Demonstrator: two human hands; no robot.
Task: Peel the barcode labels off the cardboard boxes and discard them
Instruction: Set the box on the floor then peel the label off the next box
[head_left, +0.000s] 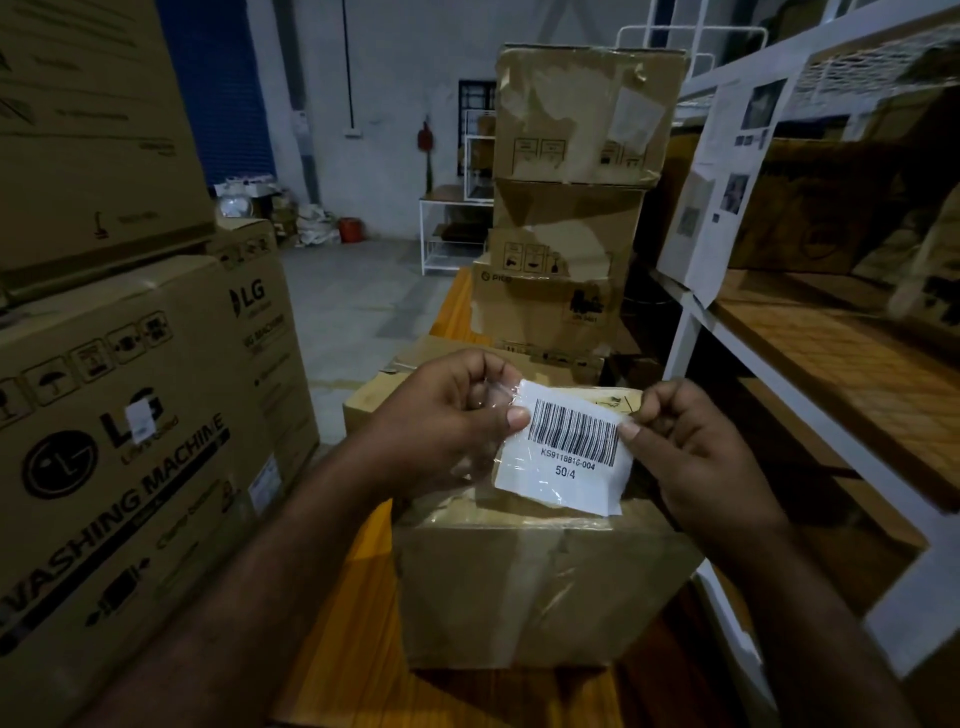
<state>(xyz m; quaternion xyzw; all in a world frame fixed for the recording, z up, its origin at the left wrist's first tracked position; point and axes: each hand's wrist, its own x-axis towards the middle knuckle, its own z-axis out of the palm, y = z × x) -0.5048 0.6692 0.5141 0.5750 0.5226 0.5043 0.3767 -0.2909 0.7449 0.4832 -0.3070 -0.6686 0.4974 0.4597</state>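
Note:
A white barcode label (563, 452) with clear tape stuck over it is lifted clear above a taped cardboard box (535, 587) in front of me. My left hand (447, 431) pinches the label's left edge and the loose clear tape between thumb and fingers. My right hand (691, 447) pinches the label's right edge. The label reads KS9118816-004 and 50/4. Another small white label (139, 422) sticks on the LG washing machine box (130, 457) at the left.
A stack of worn cardboard boxes (571, 208) rises behind the near box on a wooden platform (343, 597). White metal shelving (810, 332) with boxes and hanging paper sheets lines the right. Large cartons are piled at the left. Grey floor lies beyond.

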